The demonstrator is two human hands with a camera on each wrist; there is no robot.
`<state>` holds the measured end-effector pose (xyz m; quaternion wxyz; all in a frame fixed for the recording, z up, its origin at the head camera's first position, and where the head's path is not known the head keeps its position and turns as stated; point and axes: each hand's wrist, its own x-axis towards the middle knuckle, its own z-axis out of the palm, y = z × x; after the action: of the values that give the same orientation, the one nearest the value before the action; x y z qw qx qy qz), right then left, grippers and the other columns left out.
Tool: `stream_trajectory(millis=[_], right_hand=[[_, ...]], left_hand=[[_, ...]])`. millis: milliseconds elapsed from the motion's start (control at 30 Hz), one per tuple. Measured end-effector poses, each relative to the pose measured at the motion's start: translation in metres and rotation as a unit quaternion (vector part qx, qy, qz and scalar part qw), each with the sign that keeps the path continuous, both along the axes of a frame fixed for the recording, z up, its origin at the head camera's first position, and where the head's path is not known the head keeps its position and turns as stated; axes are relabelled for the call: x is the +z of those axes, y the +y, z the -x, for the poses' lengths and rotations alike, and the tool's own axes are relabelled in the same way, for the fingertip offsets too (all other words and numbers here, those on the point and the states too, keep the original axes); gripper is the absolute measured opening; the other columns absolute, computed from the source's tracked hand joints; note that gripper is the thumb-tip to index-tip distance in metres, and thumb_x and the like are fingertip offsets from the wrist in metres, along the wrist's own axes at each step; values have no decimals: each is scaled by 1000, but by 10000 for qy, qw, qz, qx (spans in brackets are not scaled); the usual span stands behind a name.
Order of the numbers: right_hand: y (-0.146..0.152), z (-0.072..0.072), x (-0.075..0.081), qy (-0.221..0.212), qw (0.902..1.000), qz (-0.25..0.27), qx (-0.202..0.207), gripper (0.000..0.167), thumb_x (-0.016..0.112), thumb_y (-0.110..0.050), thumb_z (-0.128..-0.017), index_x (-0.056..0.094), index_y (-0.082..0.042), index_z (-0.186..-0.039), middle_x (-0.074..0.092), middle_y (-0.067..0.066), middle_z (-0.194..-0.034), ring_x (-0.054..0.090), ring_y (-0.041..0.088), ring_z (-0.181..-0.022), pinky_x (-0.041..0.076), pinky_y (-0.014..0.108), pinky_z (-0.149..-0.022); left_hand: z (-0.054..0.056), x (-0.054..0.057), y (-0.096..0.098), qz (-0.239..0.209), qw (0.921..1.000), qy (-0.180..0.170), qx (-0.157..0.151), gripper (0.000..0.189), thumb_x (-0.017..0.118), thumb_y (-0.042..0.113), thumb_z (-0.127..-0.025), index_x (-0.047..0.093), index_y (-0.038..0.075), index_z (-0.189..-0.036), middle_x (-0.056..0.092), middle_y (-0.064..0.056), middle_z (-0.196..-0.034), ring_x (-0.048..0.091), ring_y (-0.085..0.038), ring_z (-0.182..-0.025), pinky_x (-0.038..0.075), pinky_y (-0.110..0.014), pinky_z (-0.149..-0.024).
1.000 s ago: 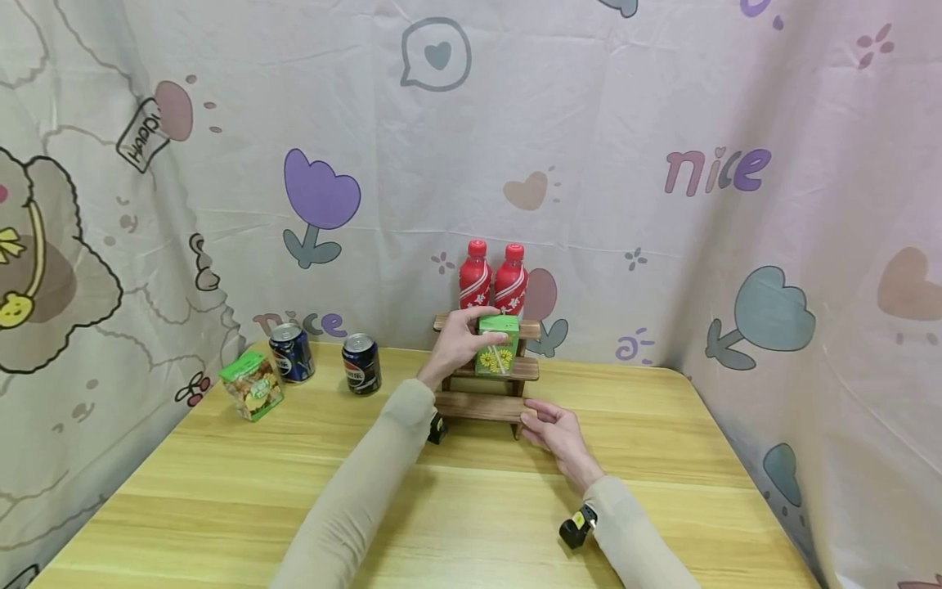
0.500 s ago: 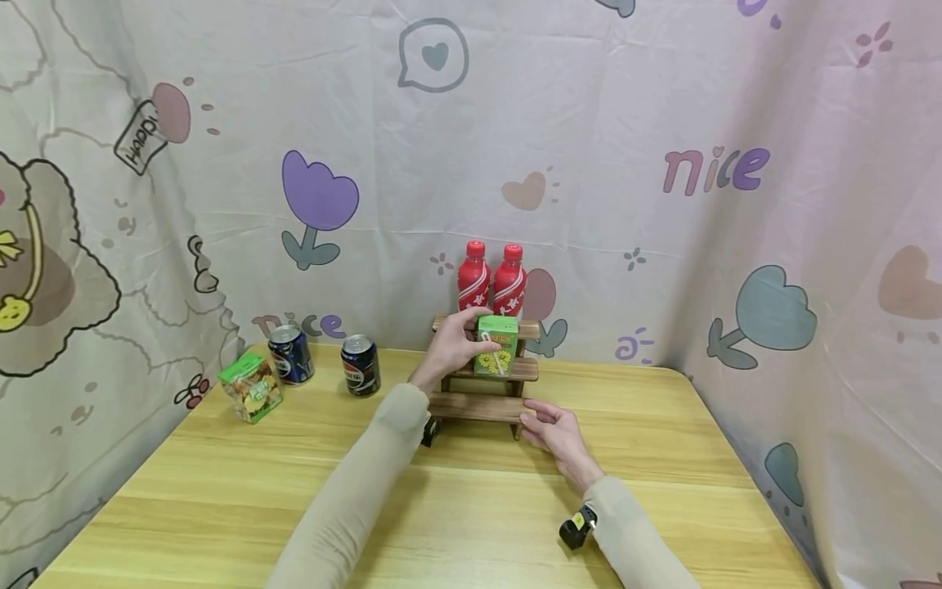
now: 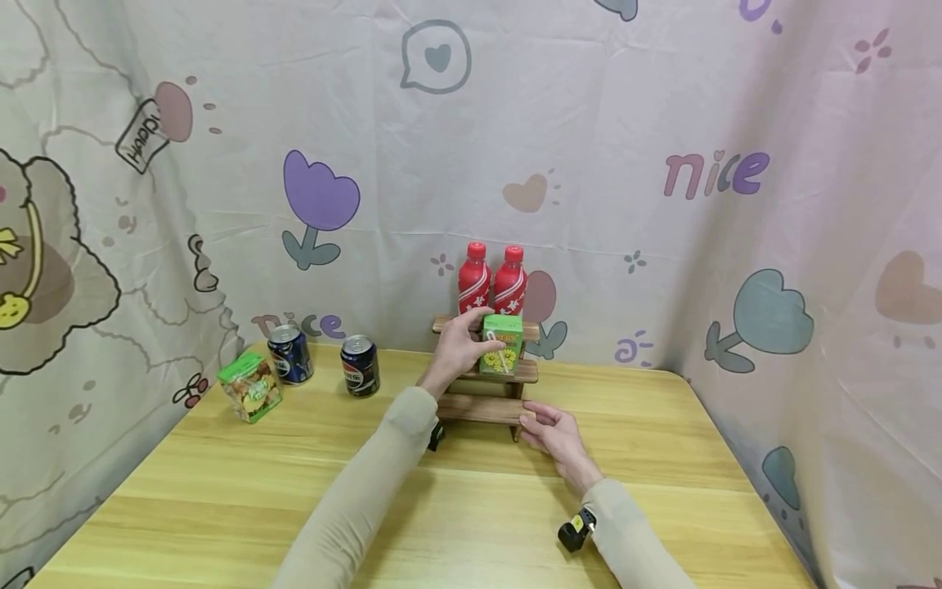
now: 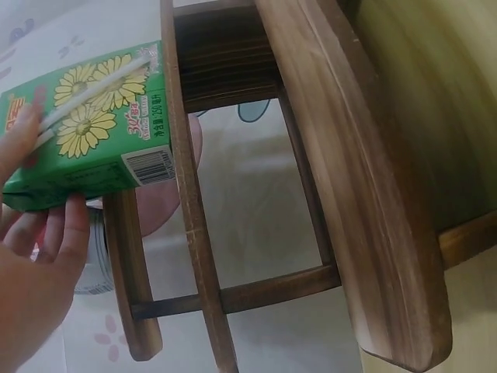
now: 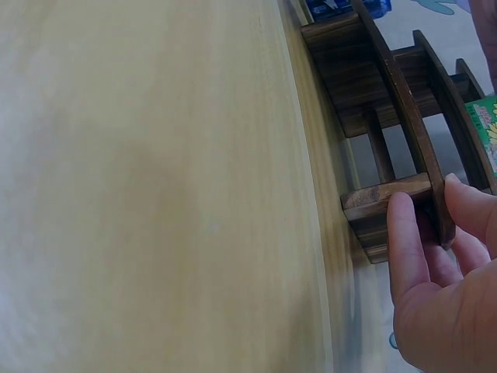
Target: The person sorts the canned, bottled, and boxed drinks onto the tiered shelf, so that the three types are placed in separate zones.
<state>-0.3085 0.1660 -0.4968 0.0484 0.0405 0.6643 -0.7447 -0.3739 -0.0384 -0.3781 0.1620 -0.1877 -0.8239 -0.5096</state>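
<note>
My left hand grips a green drink carton with yellow flowers and a straw on its front. The carton is upright at the middle step of a small three-step wooden stand. In the left wrist view, my thumb lies on the carton's front, and the other fingers are behind and below it. My right hand pinches the right end of the stand's lowest step, thumb on top. The right wrist view shows its fingers around that end of the stand. Two red bottles stand upright on the top step.
Left of the stand, two dark blue cans stand on the wooden table. A second green carton sits near the table's left edge. A patterned cloth hangs behind and along both sides.
My left hand has shifted the carton slightly to the right along the middle step. My right hand stays on the lowest step's end.
</note>
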Motion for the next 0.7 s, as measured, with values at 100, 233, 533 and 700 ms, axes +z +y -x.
stream_trajectory(millis=[100, 233, 533, 700], right_hand=[[-1, -1, 0, 1, 10000, 38, -44, 44, 70, 0, -87, 60, 2, -130, 62, 13, -109, 71, 19, -91, 57, 32, -85], [0, -1, 1, 54, 10000, 1, -40, 43, 70, 0, -88, 60, 4, -129, 64, 13, -107, 70, 15, -88, 58, 34, -85], [3, -1, 0, 173, 9997, -59, 141, 46, 72, -4, -87, 58, 4, -131, 65, 14, -111, 70, 15, -90, 57, 35, -87], [5, 1, -3, 92, 9996, -191, 195, 48, 74, -9, -86, 60, -2, -132, 65, 12, -116, 70, 14, -94, 56, 31, -87]], left_hand=[[-1, -1, 2, 27, 9999, 96, 140, 60, 86, 17, -75, 61, 12, -130, 70, -9, -109, 65, -17, -84, 56, -30, -73], [-3, -1, 5, 101, 9991, 250, 320, 61, 86, 19, -75, 62, 11, -131, 72, -9, -106, 67, -16, -80, 57, -28, -70], [-2, -3, 9, 191, 9971, 557, 490, 61, 86, 21, -75, 63, 8, -130, 73, -12, -106, 68, -16, -76, 57, -28, -66], [-2, -4, 10, 219, 9961, 629, 574, 62, 87, 22, -74, 63, 9, -130, 73, -12, -107, 67, -16, -76, 55, -28, -65]])
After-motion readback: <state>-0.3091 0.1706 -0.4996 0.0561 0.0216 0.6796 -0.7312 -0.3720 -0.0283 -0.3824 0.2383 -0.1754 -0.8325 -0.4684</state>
